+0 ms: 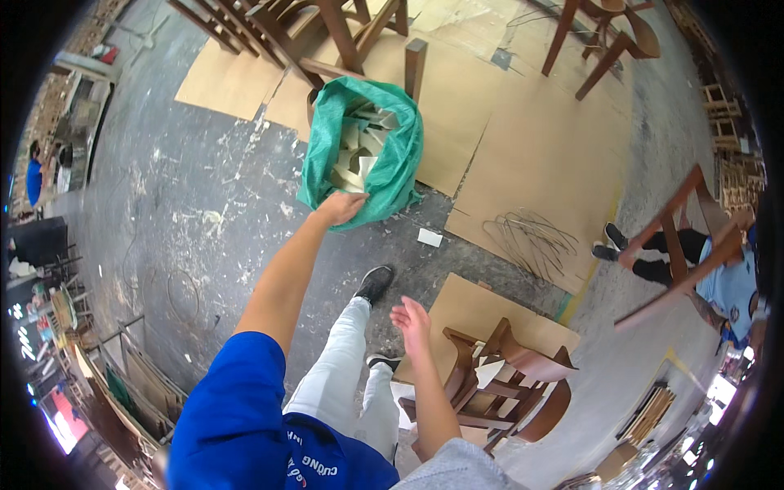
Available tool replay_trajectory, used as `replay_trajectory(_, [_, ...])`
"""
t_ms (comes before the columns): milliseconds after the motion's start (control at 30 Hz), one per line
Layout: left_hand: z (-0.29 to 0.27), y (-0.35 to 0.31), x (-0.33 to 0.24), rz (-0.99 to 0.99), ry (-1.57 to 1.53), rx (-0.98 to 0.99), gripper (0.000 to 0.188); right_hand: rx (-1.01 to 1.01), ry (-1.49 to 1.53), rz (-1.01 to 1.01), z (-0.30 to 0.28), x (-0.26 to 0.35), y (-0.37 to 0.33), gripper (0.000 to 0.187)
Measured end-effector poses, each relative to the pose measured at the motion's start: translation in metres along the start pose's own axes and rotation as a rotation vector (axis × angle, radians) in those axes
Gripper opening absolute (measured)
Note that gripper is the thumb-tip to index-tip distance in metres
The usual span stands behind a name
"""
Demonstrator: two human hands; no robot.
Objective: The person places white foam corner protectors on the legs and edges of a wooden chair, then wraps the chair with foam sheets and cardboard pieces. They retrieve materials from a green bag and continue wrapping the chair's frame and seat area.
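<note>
A green woven sack [406,167] stands open-mouthed on the floor ahead of me, holding many pale, off-white scraps [359,151]. My left hand [343,209], arm stretched out, is closed round the near edge of the sack's rim. My right hand [411,318] hangs in the air near my leg, fingers spread, and holds nothing. Below and to the right of it are brown wooden chair frames [506,384] on cardboard, with a white piece [488,373] lying among their parts.
Brown wooden chairs [343,37] stand just behind the sack on cardboard sheets [531,171]. A coil of wire [532,237] and a white scrap [429,238] lie to its right. A co-worker [727,282] in light blue is at the far right beside a wooden frame [678,245].
</note>
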State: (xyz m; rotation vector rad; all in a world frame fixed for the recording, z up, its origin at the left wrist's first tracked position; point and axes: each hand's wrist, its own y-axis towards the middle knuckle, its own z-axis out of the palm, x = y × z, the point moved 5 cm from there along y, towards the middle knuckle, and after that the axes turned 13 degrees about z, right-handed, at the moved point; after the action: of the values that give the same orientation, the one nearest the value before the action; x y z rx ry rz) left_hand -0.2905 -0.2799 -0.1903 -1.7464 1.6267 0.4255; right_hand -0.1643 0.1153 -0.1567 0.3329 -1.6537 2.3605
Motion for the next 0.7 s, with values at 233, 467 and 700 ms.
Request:
replay_trajectory(233, [-0.006, 0.025, 0.017, -0.07, -0.173, -0.343, 0.025, 0.0, -0.177, 0.146, 0.077, 0.008, -0.025, 0.035])
replay_trajectory(467, [-0.008, 0.078, 0.064, -0.605, -0.195, -0.557, 0.077, -0.306, -0.238, 0.358, -0.03, -0.047, -0.029, 0.033])
replay_trajectory(700, [0.003, 0.094, 0.07, -0.454, -0.266, -0.231, 0.062, -0.405, -0.241, 0.375, -0.087, -0.042, -0.039, 0.026])
